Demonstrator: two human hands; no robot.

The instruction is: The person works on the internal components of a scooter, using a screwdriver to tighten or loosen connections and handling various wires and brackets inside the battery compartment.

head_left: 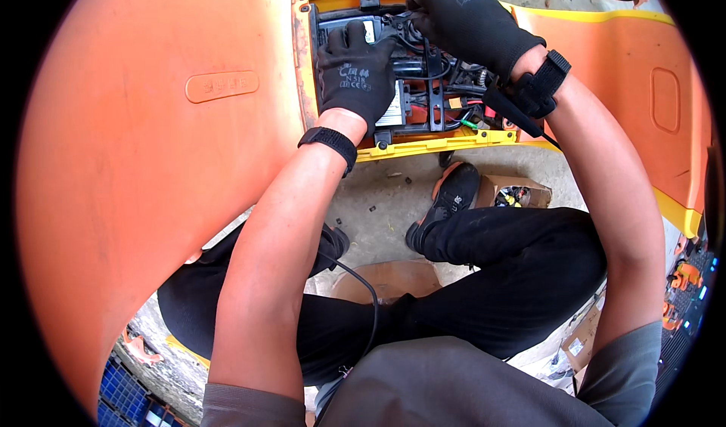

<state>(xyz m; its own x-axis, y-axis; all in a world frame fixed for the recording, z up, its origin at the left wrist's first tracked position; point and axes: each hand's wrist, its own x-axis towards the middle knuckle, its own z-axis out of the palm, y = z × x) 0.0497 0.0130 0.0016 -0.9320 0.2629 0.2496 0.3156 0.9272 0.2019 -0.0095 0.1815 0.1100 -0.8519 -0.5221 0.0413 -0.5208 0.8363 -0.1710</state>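
An open compartment with a yellow frame (pixel 446 141) lies ahead of me in a long orange vehicle body, packed with wiring. My left hand (pixel 355 79), in a black glove, rests over a dark box with a white label (pixel 392 109). Its fingers are apart, and the thumb side reaches toward black wiring (pixel 395 28) in the middle. At the far rim, my right hand (pixel 470 23), also gloved, has its fingers closed around what looks like a black cable (pixel 413 35); the fingertips are partly hidden. Between the box and the right wrist runs a black bracket (pixel 435 98).
Broad orange panels (pixel 151 147) flank the compartment. A cardboard box of small parts (pixel 522 194) stands on the floor by my shoe (pixel 454 196). More cardboard (pixel 389 280) lies between my legs. A black cord (pixel 370 291) hangs across my lap. Blue crates (pixel 125 389) sit at lower left.
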